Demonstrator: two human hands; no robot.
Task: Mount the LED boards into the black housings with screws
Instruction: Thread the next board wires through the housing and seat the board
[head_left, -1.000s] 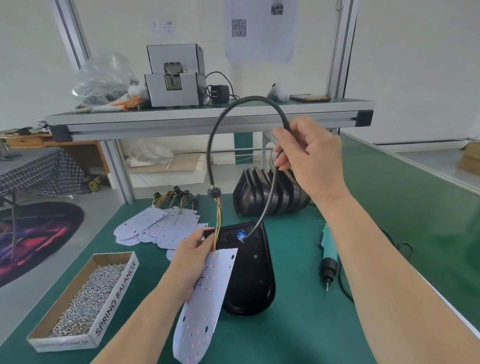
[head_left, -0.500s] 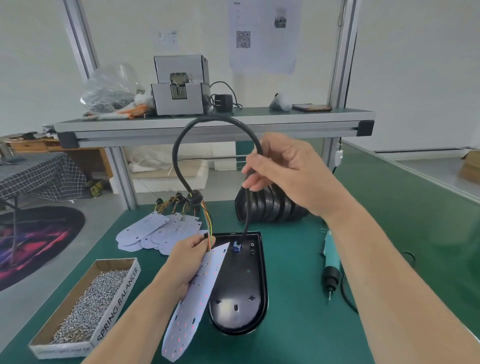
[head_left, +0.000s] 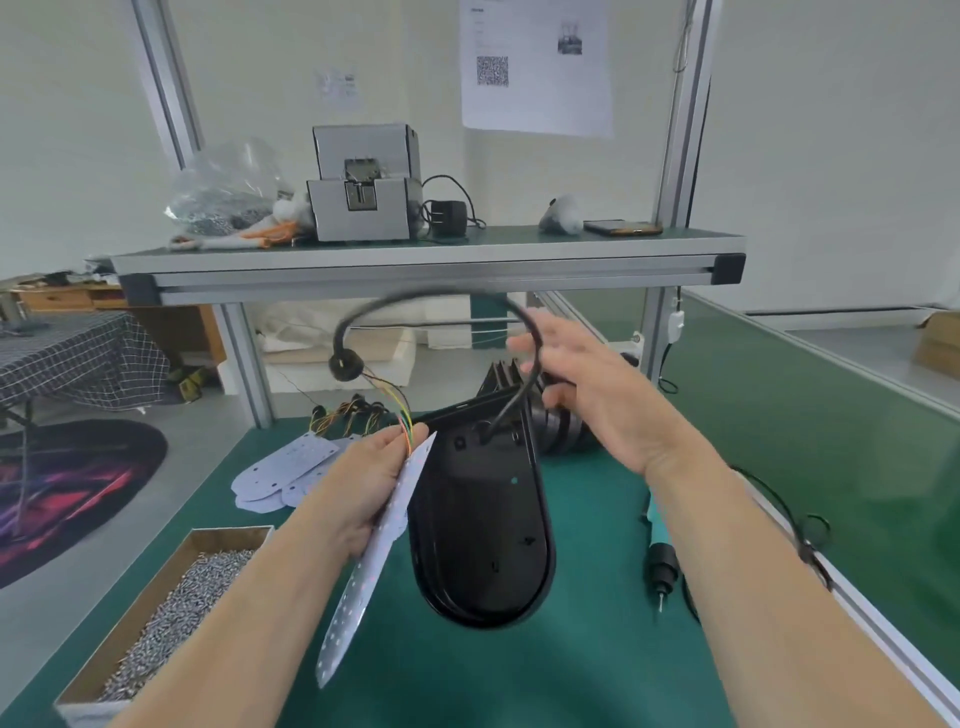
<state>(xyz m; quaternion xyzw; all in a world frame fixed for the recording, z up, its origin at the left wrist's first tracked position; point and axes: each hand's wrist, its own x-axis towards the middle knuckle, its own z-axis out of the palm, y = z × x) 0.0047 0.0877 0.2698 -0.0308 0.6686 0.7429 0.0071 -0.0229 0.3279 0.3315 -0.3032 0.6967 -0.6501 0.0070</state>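
Head: LED board (head_left: 374, 566) in left hand (head_left: 363, 483)

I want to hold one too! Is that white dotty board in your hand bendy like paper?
Probably not: the LED board juts straight though the left hand grips only its upper end, so it seems stiff. It looks thin, likely light. Its thin coloured wires might snap if tugged.

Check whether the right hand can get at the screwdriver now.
Probably yes: the screwdriver lies uncovered on the mat right of the black housing, beside that forearm. The right hand is up at the cable though.
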